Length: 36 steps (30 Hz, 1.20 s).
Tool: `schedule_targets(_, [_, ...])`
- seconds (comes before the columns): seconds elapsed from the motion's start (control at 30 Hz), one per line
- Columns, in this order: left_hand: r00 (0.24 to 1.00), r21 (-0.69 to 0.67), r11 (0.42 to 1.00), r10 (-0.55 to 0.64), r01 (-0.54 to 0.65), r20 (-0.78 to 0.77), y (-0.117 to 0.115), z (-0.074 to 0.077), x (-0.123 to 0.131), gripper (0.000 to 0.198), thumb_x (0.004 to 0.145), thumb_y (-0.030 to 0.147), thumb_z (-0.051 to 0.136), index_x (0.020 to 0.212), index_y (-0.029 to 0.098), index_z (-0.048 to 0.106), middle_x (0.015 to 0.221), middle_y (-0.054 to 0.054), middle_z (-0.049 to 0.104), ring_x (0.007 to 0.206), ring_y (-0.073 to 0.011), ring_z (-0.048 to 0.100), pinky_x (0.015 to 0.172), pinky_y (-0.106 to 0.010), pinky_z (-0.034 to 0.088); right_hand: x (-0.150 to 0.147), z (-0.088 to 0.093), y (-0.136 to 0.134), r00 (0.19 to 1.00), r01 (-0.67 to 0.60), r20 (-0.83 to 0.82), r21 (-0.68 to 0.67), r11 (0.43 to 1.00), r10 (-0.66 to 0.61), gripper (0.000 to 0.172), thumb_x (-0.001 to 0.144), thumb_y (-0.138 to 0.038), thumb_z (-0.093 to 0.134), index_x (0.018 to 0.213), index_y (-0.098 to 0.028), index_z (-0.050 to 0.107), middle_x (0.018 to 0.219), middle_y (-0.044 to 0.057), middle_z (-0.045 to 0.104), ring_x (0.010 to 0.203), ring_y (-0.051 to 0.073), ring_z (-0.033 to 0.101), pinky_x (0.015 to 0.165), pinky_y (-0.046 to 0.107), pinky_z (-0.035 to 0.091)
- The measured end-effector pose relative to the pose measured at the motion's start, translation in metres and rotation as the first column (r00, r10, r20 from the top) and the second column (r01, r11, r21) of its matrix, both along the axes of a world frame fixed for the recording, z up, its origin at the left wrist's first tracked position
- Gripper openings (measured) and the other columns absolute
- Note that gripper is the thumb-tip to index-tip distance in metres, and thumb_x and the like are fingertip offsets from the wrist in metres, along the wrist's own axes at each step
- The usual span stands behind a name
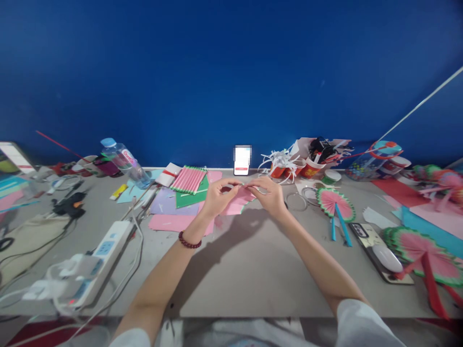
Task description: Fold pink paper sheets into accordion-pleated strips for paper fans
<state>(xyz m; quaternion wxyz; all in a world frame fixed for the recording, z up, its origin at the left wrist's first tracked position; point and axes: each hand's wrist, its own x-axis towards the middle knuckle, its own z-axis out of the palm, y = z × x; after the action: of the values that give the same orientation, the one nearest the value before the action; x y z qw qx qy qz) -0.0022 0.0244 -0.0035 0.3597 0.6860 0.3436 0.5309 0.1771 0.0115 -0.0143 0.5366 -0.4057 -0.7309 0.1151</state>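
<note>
Both of my hands meet over the middle of the table, pinching a pink sheet of paper [235, 205] with a green edge. My left hand [221, 195] is closed on its upper left part, thumb against fingers; a dark red bead bracelet [189, 241] circles that wrist. Opposite it, my right hand [268, 195] grips the upper right part between thumb and fingertips. The paper hangs below the fingers, and its exact folds are too small to make out. A folded pink-and-green pleated paper [188, 180] lies to the left of my hands.
Behind my hands a phone [241, 160] leans on the blue wall. Finished paper fans [336, 205] and a phone with a mouse [387, 258] on it lie right. Cups [311, 168] stand at the back. Left are a bottle [126, 161] and a power strip [104, 255].
</note>
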Motion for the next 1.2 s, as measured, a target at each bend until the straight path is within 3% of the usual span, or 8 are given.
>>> schedule_targets(0.2, [0.998,0.013,0.999,-0.036,0.037,-0.044,0.0016,0.0014,-0.0031,0.013,0.078,0.025,0.063,0.086,0.015,0.069,0.086,-0.007,0.071,0.077,-0.0152,0.066,0.065,-0.024,0.055,-0.0002,-0.001,0.0,1.0,-0.015,0.018,-0.006,1.0,0.015,0.013,0.085,-0.03,0.059,0.083,-0.026,0.072,0.081,0.003,0.072,0.079,0.02,0.062,0.076,0.036,0.048])
schedule_targets(0.47, [0.977,0.134,0.982,-0.109,0.135,-0.185,-0.0013,0.0076,-0.0051,0.013,0.08,0.029,0.066,0.086,0.018,0.069,0.086,-0.007,0.069,0.08,-0.0157,0.065,0.069,-0.025,0.052,-0.0039,-0.0034,-0.0042,0.991,0.026,0.128,0.118,0.993,-0.041,0.013,0.087,-0.026,0.056,0.081,-0.025,0.068,0.078,0.003,0.07,0.079,0.021,0.061,0.077,0.037,0.047])
schedule_targets(0.7, [0.988,0.284,0.956,-0.023,0.067,-0.155,0.0034,0.0012,-0.0087,0.013,0.084,0.025,0.061,0.082,0.019,0.072,0.08,-0.006,0.071,0.075,-0.0158,0.065,0.069,-0.028,0.052,-0.0017,0.0004,-0.0011,0.993,-0.048,0.107,0.059,0.997,0.041,0.009,0.085,-0.027,0.061,0.085,-0.025,0.069,0.083,0.003,0.071,0.08,0.02,0.062,0.078,0.036,0.047])
schedule_targets(0.97, [0.986,0.249,0.958,-0.112,0.14,-0.122,0.0072,0.0018,-0.0103,0.014,0.084,0.027,0.061,0.082,0.018,0.071,0.08,-0.007,0.07,0.077,-0.0154,0.064,0.069,-0.027,0.051,0.0009,-0.0001,-0.0003,0.998,-0.055,0.018,-0.014,0.998,0.055,0.011,0.084,-0.025,0.061,0.08,-0.024,0.071,0.08,0.003,0.071,0.078,0.019,0.064,0.074,0.033,0.05])
schedule_targets(1.2, [0.959,0.256,0.951,-0.105,0.174,-0.262,0.0024,0.0082,-0.0087,0.017,0.081,0.031,0.065,0.089,0.017,0.067,0.088,-0.007,0.068,0.083,-0.0164,0.062,0.075,-0.028,0.05,-0.0028,0.0009,-0.0033,0.996,-0.026,0.082,0.041,0.999,0.023,0.012,0.084,-0.024,0.06,0.078,-0.022,0.07,0.074,0.004,0.069,0.073,0.018,0.061,0.071,0.033,0.049])
